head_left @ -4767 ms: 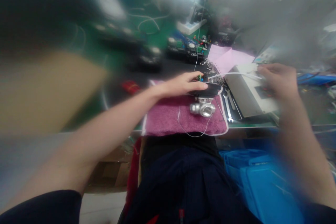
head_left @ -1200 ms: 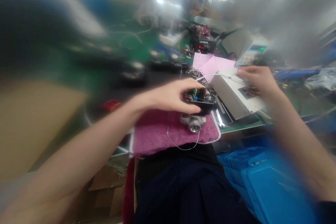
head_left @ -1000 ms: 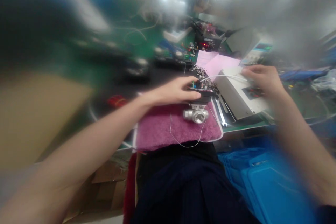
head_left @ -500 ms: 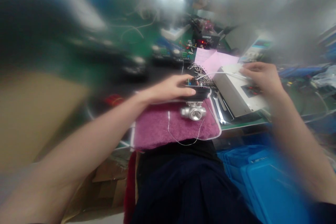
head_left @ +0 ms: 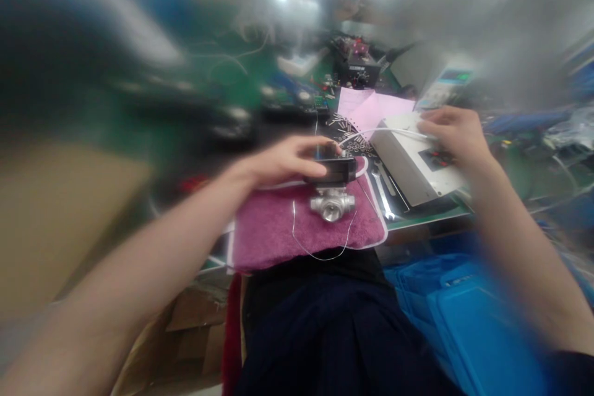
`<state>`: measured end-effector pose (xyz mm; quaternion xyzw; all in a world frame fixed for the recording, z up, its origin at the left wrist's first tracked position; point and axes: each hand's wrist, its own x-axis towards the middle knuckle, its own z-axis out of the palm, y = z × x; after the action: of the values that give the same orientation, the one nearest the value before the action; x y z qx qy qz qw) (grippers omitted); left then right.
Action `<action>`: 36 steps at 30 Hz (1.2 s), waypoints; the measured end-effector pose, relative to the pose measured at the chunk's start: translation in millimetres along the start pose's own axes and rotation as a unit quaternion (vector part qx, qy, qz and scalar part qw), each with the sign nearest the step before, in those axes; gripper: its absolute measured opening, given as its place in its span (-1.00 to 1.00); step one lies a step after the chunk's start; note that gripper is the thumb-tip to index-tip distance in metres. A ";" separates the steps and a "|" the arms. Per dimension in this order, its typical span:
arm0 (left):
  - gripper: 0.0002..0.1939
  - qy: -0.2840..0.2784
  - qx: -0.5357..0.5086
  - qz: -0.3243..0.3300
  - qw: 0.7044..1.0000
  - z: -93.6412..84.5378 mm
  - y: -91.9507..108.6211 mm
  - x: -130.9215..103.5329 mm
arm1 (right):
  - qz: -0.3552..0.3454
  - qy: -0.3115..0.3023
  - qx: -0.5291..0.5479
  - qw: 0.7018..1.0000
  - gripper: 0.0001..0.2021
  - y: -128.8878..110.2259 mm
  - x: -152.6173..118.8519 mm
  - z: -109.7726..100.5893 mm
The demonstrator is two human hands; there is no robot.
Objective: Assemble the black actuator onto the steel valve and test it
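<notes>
Over the purple cloth (head_left: 264, 229), near the beige box (head_left: 408, 158), the left hand (head_left: 288, 161) clasps the black housing (head_left: 341, 170) above its metal valve (head_left: 331, 204), thumb apart from fingers; firm hold should check tipping. The right hand (head_left: 457, 130) curls its fingers at the box, any pinch unclear; the white cable (head_left: 394, 130) wants slack.

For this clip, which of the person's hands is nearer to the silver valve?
Left. The left hand grasps the black housing just above the silver valve; the right hand is farther off to the right, at the white box.
</notes>
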<state>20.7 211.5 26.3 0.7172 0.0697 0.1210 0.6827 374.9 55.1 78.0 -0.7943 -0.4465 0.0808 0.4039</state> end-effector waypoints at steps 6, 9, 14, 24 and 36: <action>-0.39 -0.149 0.150 0.070 0.975 -29.8 31.2 -14.2 | -0.018 0.020 0.001 1.000 -0.88 2.7 -2.5 1.1; -0.37 -0.171 0.189 0.074 0.964 -38.4 37.1 -15.5 | -0.035 0.021 -0.012 0.999 -0.89 -1.4 -5.3 0.9; -0.37 -0.131 0.198 0.026 0.971 -45.7 32.5 -18.5 | -0.025 0.021 -0.023 0.999 -0.87 -3.2 -2.9 0.9; -0.51 -0.106 0.167 -0.058 0.978 -64.3 35.5 -30.4 | -0.011 0.013 -0.068 0.998 -0.65 15.4 11.4 4.5; -0.52 -0.087 0.163 -0.069 0.980 -59.3 38.5 -32.0 | 0.016 0.004 -0.049 0.999 -0.73 -4.1 -3.5 1.9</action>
<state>-28.6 257.8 64.4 0.8201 0.0782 -0.0029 0.5668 369.3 54.6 78.9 -0.8205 -0.4356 0.0619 0.3649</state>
